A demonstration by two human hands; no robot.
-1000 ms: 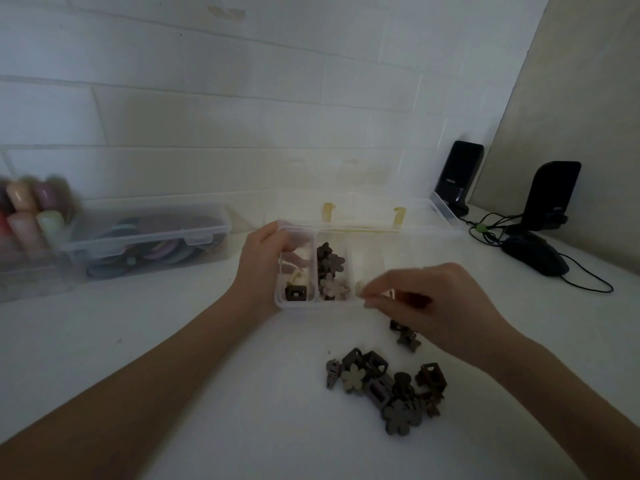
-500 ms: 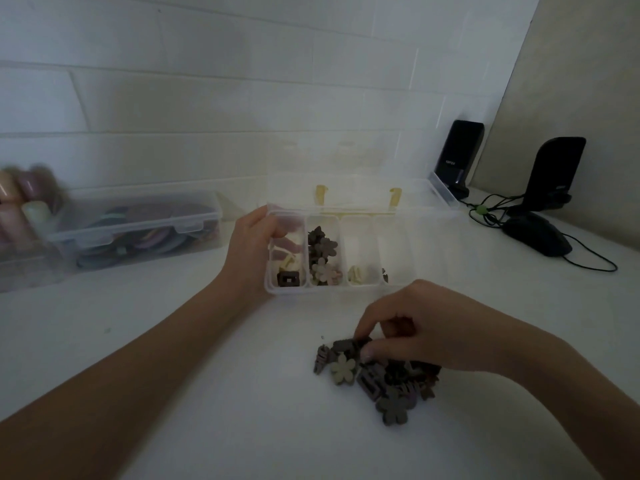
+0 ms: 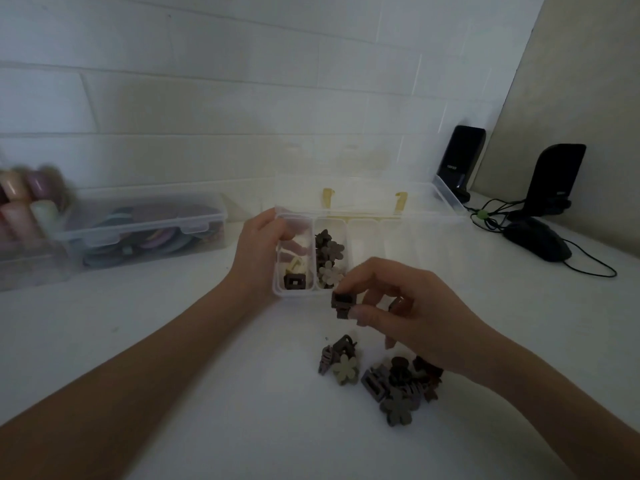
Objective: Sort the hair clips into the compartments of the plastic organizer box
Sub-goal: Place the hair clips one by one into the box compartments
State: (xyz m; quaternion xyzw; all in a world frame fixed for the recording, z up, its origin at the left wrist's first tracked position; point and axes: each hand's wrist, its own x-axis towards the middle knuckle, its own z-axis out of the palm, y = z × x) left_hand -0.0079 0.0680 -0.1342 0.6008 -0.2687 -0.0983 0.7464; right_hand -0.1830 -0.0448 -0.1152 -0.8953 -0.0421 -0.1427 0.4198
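A white table [image 3: 173, 341] carries a clear plastic organizer box [image 3: 381, 230] with its lid tipped back against the tiled wall. The left hand [image 3: 258, 252] grips the box's left end, fingers curled over the rim into the leftmost compartment, forearm stretched across the table. The right hand [image 3: 398, 306] hovers just in front of the box, thumb and forefinger pinching a dark square clip [image 3: 343, 304], other fingers loosely curled. The leftmost compartment holds a cream clip and a dark square one [image 3: 294, 281]; the next holds flower clips [image 3: 329, 258]. A loose pile of clips [image 3: 381, 379], matte flowers and squares, lies under the right wrist
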